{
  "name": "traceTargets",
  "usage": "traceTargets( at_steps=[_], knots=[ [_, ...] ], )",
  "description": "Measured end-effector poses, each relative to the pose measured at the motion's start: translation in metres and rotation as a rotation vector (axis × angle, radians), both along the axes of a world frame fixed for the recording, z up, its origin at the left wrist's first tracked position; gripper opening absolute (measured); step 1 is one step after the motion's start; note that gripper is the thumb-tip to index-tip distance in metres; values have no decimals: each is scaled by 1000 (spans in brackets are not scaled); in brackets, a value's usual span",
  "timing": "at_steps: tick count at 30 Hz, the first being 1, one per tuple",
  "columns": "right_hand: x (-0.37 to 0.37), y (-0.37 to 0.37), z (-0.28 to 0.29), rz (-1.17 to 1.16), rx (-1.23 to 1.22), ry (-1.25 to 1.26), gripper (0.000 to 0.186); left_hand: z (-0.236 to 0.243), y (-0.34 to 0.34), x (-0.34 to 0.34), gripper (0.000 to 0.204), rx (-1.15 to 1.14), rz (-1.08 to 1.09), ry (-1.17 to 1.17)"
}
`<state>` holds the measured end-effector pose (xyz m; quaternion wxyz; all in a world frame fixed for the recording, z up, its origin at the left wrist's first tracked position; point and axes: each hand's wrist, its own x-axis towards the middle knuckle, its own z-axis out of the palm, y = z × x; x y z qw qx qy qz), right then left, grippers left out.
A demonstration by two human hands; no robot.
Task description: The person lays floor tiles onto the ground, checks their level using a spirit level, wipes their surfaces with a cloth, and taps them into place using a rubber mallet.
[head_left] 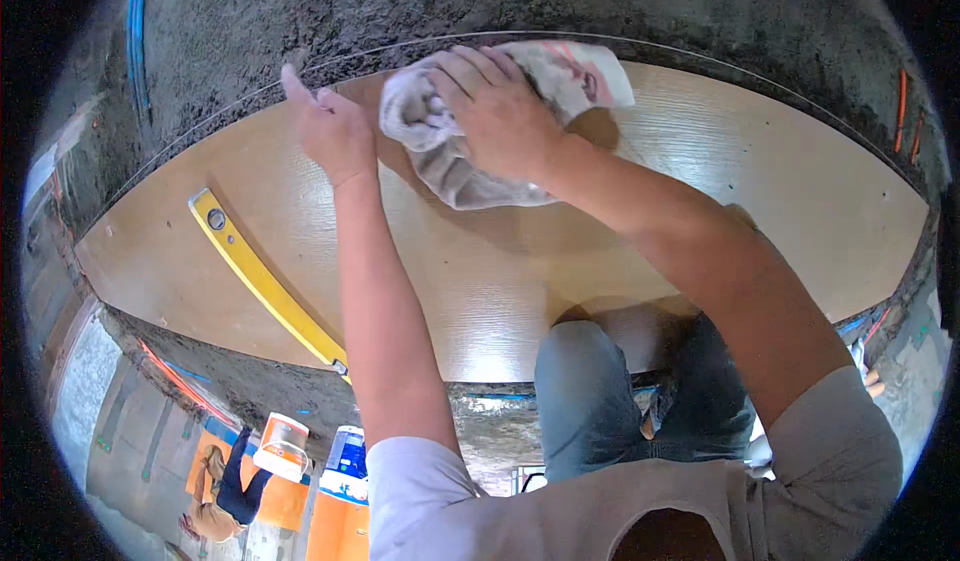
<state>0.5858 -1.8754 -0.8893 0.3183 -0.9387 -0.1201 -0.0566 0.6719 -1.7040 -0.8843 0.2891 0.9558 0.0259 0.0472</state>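
My right hand presses a bunched, greyish-white cloth with a pinkish print at one end onto a glossy light-brown wooden board. Its fingers curl over the top of the cloth. To the left, my left hand is over the board's far edge, slightly blurred. The index finger points out toward the rough dark wall, and the other fingers look bent; I see nothing held. A yellow spirit level lies slantwise on the board, left of my left forearm.
A thin pale string runs along the board's far edge. Blue conduits stand at the upper left, an orange one at the right. Lower left are a white-and-orange bucket, a blue-and-white bucket and another person.
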Motion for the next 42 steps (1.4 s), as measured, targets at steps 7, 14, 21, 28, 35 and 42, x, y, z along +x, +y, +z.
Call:
traceTargets(
  at_steps=[7,14,21,28,35,42],
  knots=[
    [49,52,-5,144,129,335,40,-10,44,17,52,-28,-25,19],
    [36,30,6,-15,2,90,32,-21,56,26,59,-122,-27,129],
    [-62,-143,3,-64,-125,174,66,-17,56,25,63,-89,-75,187],
    [-132,-302,15,-153,-303,246,79,-10,-72,-40,57,484,-459,-247],
    [-208,-489,43,-242,-425,237,73,-1,-299,-142,57,90,-451,-140],
    [-270,-630,51,-476,-531,410,73,16,-338,-150,57,-11,-377,-195]
  ],
)
